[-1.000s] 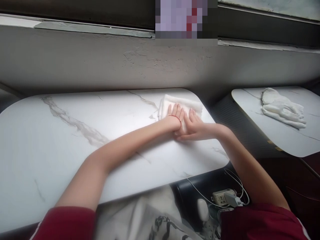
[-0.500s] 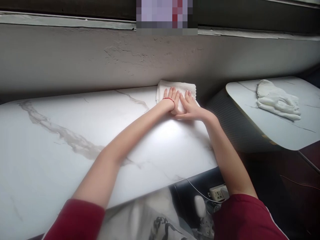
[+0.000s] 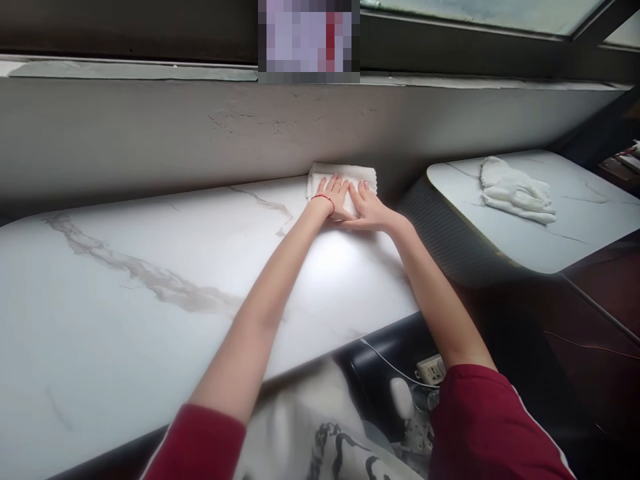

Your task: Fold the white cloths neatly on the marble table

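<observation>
A folded white cloth (image 3: 345, 171) lies at the far right corner of the marble-patterned table (image 3: 200, 247), close against the wall. My left hand (image 3: 333, 198) rests flat on it with fingers spread, a red bracelet around the wrist. Right beside it, my right hand (image 3: 369, 208) also presses flat on the cloth, its fingers stretched out. The two hands meet at the thumbs. Part of the cloth is hidden beneath them.
On a second marble-patterned table (image 3: 550, 257) to the right lies a crumpled white cloth (image 3: 517, 190). A grey wall (image 3: 165, 133) runs behind both tables. Below the near edge are a power strip (image 3: 431, 368) and a white cable (image 3: 393, 365).
The camera view has tilted up and turned to the right, showing more of the window and second table. Both hands stay flat on the folded cloth at the same corner.
</observation>
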The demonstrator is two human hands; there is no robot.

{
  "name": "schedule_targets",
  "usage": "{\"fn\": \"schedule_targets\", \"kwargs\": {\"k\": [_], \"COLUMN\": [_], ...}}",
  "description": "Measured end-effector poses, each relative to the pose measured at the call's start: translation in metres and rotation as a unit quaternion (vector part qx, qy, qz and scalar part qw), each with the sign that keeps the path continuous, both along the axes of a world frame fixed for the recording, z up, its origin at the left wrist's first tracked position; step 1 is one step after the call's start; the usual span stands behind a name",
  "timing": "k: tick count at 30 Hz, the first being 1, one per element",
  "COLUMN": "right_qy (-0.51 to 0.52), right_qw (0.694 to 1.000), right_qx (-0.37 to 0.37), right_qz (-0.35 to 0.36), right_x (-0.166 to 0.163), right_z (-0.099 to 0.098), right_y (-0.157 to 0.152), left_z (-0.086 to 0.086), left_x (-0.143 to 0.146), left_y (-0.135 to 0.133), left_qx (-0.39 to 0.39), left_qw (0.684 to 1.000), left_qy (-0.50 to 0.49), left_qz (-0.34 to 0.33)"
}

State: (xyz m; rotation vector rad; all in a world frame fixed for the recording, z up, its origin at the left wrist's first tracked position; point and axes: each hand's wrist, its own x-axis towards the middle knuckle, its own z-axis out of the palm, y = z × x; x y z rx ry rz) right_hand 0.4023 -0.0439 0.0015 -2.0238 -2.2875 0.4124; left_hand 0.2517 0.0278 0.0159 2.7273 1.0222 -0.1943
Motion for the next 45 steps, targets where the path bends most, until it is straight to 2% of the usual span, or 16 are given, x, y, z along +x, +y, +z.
{"fn": "schedule_targets", "kwargs": {"k": [9, 14, 19, 24, 30, 34, 39, 42, 45], "right_qy": [-0.053, -0.062, -0.088, -0.136, -0.139, -0.154, -0.171, -0.178, -0.167], "right_qw": [0.998, 0.997, 0.993, 0.979, 0.960, 0.942, 0.944, 0.953, 0.968], "right_qx": [-0.010, 0.019, 0.053, 0.103, 0.171, 0.202, 0.150, 0.108, 0.080], "right_qz": [-0.031, -0.044, -0.066, -0.114, -0.172, -0.219, -0.238, -0.219, -0.168], "right_x": [-0.025, -0.031, -0.045, -0.072, -0.115, -0.154, -0.177, -0.177, -0.171], "right_z": [0.015, 0.010, 0.008, 0.003, -0.011, -0.015, -0.009, -0.001, 0.007], "right_y": [-0.025, -0.048, -0.077, -0.130, -0.219, -0.252, -0.245, -0.229, -0.213], "left_z": [-0.011, -0.016, -0.014, -0.010, -0.021, -0.030, -0.030, -0.016, 0.003], "left_x": [-0.012, -0.020, -0.023, -0.030, -0.063, -0.087, -0.104, -0.108, -0.110], "left_y": [-0.015, -0.026, -0.043, -0.080, -0.131, -0.148, -0.153, -0.157, -0.163], "left_qx": [0.029, 0.042, 0.047, 0.051, 0.049, 0.039, 0.024, 0.041, 0.070], "left_qw": [0.998, 0.997, 0.996, 0.992, 0.961, 0.933, 0.945, 0.971, 0.988], "left_qy": [-0.058, -0.063, -0.046, -0.029, -0.126, -0.186, -0.175, -0.115, -0.024], "left_qz": [0.007, -0.025, -0.054, -0.114, -0.240, -0.304, -0.275, -0.208, -0.133]}}
